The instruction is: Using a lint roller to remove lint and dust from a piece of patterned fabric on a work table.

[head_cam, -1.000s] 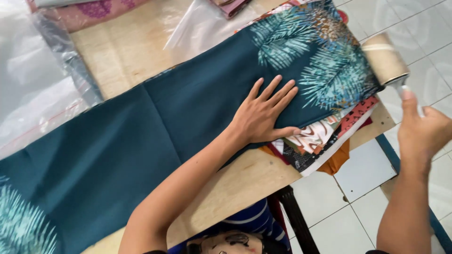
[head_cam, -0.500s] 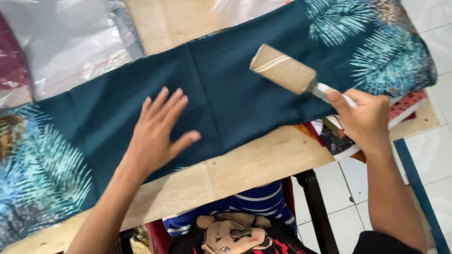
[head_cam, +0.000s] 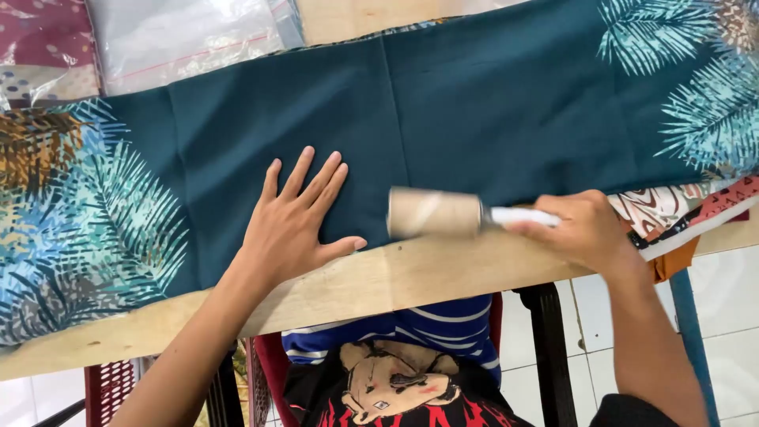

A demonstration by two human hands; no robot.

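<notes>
Right now the left hand (head_cam: 296, 225) lies flat and open, fingers spread, palm pressed on a long dark teal cloth (head_cam: 474, 111) that stretches across the wooden desk (head_cam: 379, 285). The thumb points toward the desk's near edge, and the fingertips aim up and away from the person.

Just to the right of that thumb, a lint roller (head_cam: 435, 213) sits with its tan, paper-covered drum on the lower border of the cloth, close to where cloth meets bare wood. Its white handle runs rightward into the right hand (head_cam: 585, 229), which is closed around it in a firm grip. The drum looks slightly blurred.

At both ends the cloth carries a print of pale blue-green palm fronds; the left end also shows some orange and brown fronds. A faint vertical crease runs down the plain middle part, above the roller.

Beyond the cloth, at the far left, clear plastic bags (head_cam: 190, 39) lie on the desk, with a maroon patterned fabric (head_cam: 39, 32) beside them. Under the cloth's right end, a stack of folded printed fabrics (head_cam: 688, 209) in cream, red and orange sticks out over the desk's edge. Below, white floor tiles (head_cam: 735, 308) are visible.
</notes>
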